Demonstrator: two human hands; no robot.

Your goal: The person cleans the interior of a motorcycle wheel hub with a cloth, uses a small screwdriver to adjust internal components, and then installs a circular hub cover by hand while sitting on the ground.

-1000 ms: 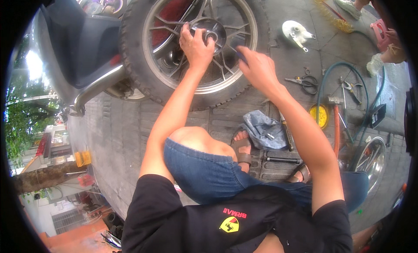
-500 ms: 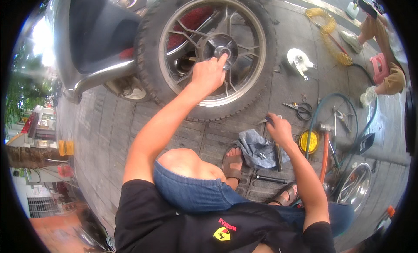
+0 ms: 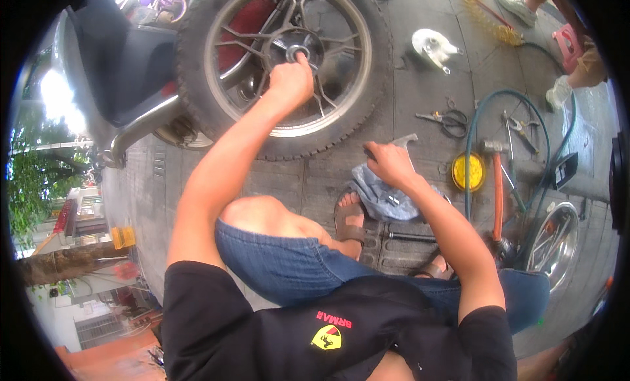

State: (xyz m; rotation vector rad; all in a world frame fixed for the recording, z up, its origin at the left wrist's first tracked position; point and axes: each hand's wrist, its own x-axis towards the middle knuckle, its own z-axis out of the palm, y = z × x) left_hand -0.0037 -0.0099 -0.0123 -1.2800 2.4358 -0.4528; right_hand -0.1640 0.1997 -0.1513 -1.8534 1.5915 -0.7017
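Note:
A spoked motorcycle wheel with a black tyre is propped up in front of me. My left hand reaches to its hub, the index finger stretched onto the round centre opening and the other fingers curled, holding nothing. Over a grey-blue cloth, my right hand is closed round a dark-handled tool. A pale, hammer-like metal head shows just beyond that hand; the fingers hide how it joins the dark part. A small metal piece lies on the cloth.
On the paving at right lie black-handled scissors, pliers, a yellow tin, an orange-handled hammer, a green hose and a white brake plate. A chrome rim sits near my knee. Another person's shoe stands far right.
My right hand has moved left over the cloth, and the pale metal head now shows beside it. My left index finger remains at the hub. The whole view has shifted slightly.

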